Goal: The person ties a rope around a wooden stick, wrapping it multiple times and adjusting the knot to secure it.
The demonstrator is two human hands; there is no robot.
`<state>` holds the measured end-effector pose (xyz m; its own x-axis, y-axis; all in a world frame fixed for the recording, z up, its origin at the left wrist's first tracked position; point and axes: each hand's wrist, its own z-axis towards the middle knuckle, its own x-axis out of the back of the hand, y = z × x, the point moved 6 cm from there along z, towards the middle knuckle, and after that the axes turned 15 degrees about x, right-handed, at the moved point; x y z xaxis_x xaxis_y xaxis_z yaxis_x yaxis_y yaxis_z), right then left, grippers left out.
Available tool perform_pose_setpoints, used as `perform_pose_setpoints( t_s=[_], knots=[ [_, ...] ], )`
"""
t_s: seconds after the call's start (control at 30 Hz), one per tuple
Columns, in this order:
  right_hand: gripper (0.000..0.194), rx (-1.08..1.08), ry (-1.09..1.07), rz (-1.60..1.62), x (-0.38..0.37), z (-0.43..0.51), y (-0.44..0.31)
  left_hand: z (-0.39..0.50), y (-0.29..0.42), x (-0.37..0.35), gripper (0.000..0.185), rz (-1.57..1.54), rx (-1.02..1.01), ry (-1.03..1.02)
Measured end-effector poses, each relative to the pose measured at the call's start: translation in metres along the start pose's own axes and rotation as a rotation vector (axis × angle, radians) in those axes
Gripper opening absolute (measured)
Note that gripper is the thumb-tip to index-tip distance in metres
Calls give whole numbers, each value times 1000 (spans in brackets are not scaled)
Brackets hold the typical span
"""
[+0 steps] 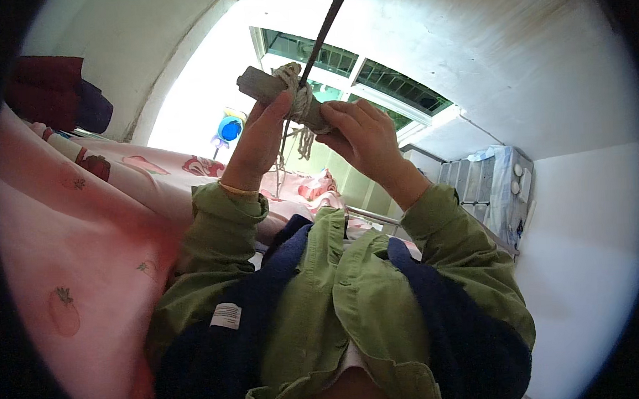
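Observation:
A short wooden stick (262,85) with pale cord (298,96) wound around its middle is held up in front of me. My left hand (260,130) grips the stick from below, its thumb beside the wound cord. Toward the other end, my right hand (364,136) pinches the stick between thumb and fingers. A dark thin rod or taut line (324,34) runs from the top of the view down to the windings. Loose cord ends (305,144) hang beneath the stick.
Pink fabric with a fruit print (101,230) spreads at the left and behind the hands. A window (394,84) lies beyond. Stacked grey drawers or boxes (465,179) stand at the right, partly under a pale cover. Dark red cloth (47,88) is at the upper left.

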<state>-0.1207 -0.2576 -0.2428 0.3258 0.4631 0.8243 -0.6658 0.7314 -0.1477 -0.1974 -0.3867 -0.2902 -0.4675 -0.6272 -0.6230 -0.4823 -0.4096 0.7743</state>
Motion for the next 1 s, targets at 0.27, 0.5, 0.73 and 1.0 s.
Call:
perform_pose_setpoints(
  t_s=[0.27,0.5,0.73,1.0],
  knots=[
    [19,326,7,-280,-9,-24,-52,0,1,-4,51,104,-36,28],
    [13,177,38,435,35,-24,-40,0,2,-5,51,135,-16,19],
    [39,-527,326,-342,69,-40,130,5,7,-11,52,255,-72,-35],
    [68,-575,12,642,-26,-2,40,4,1,-5,59,114,-28,-72]
  ],
)
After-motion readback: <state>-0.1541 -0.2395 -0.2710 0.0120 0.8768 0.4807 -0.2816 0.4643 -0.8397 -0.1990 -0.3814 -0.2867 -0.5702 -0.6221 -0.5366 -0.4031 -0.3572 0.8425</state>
